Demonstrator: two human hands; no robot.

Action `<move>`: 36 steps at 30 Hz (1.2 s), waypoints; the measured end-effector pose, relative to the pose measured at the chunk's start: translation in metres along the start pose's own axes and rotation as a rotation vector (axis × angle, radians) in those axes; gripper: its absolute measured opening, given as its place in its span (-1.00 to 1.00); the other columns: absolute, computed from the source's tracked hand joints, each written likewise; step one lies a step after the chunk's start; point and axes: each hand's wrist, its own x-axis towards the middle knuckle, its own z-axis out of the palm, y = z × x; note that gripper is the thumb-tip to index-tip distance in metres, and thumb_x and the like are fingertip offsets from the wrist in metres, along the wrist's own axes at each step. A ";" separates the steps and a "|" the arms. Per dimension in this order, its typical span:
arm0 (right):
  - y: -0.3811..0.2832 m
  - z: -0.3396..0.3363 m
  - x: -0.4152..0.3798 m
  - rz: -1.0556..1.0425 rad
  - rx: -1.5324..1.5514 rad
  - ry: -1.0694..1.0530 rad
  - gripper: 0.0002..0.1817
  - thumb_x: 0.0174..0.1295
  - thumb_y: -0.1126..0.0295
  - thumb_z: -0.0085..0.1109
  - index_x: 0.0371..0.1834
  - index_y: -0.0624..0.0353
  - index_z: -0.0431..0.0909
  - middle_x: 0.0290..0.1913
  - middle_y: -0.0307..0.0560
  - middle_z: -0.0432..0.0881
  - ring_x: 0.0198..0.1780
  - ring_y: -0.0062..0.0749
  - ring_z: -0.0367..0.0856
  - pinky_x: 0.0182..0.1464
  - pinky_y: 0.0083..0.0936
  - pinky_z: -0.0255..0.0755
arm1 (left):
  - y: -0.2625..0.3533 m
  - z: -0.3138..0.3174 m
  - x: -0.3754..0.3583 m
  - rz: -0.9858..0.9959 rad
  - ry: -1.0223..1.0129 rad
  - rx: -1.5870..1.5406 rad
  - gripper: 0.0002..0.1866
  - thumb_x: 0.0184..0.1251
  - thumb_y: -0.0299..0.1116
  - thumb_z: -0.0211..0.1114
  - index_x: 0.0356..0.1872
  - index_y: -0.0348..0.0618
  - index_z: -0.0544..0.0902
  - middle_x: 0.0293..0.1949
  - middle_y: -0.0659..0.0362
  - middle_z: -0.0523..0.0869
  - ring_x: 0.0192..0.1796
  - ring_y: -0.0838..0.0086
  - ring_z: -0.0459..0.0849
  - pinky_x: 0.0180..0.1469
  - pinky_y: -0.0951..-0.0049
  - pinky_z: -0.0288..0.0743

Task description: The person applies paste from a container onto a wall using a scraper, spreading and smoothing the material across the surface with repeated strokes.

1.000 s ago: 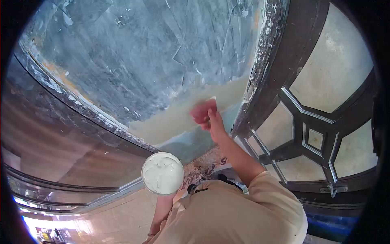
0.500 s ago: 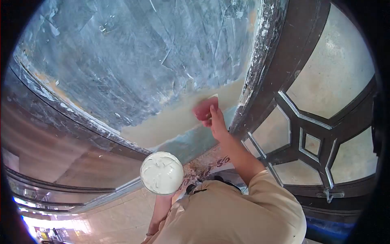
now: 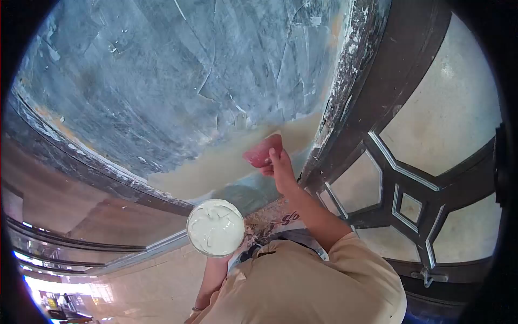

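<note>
My right hand is closed on a red, flat scraper, its blade side at a smooth beige band low on the blue-grey wall panel. Below and to the left, a round tub of white paste stands over my left forearm, with its open top facing up. My left hand is beneath the tub; its fingers are hidden by it.
A dark door with pale panels and a metal latch stands at the right. Rough, chipped frame edging borders the wall panel. Tiled floor shows at the lower left.
My right hand and the scraper have moved slightly left and down in view, and the scraper has turned a little. The camera view has shifted slightly; the tub stays nearly in place.
</note>
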 end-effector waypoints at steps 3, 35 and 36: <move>-0.013 0.014 0.001 -0.076 -0.041 -0.071 -0.70 0.48 0.08 0.02 0.00 0.06 0.35 -0.28 -0.18 0.56 -0.49 -0.51 0.61 -0.42 -0.54 0.57 | -0.008 -0.003 0.005 -0.026 0.001 -0.152 -0.36 0.50 0.20 -0.13 0.45 0.10 0.31 0.42 0.14 0.42 0.41 0.18 0.42 0.41 0.02 0.35; -0.051 -0.031 0.010 -0.160 0.004 -0.040 -0.63 0.47 0.07 0.05 -0.08 0.20 0.36 -0.34 -0.15 0.53 -0.61 -0.52 0.49 -0.58 -0.54 0.42 | -0.039 -0.012 0.017 0.074 0.175 0.019 -0.42 0.50 0.08 0.01 0.42 0.06 0.36 0.41 0.16 0.43 0.42 0.25 0.40 0.47 0.13 0.29; -0.053 -0.027 0.015 -0.136 -0.029 -0.034 -0.63 0.47 0.07 0.06 -0.08 0.20 0.36 -0.33 -0.14 0.53 -0.60 -0.51 0.52 -0.57 -0.54 0.44 | -0.040 -0.008 0.018 0.063 0.161 0.015 -0.42 0.49 0.08 0.01 0.42 0.06 0.36 0.41 0.16 0.43 0.42 0.25 0.41 0.46 0.13 0.29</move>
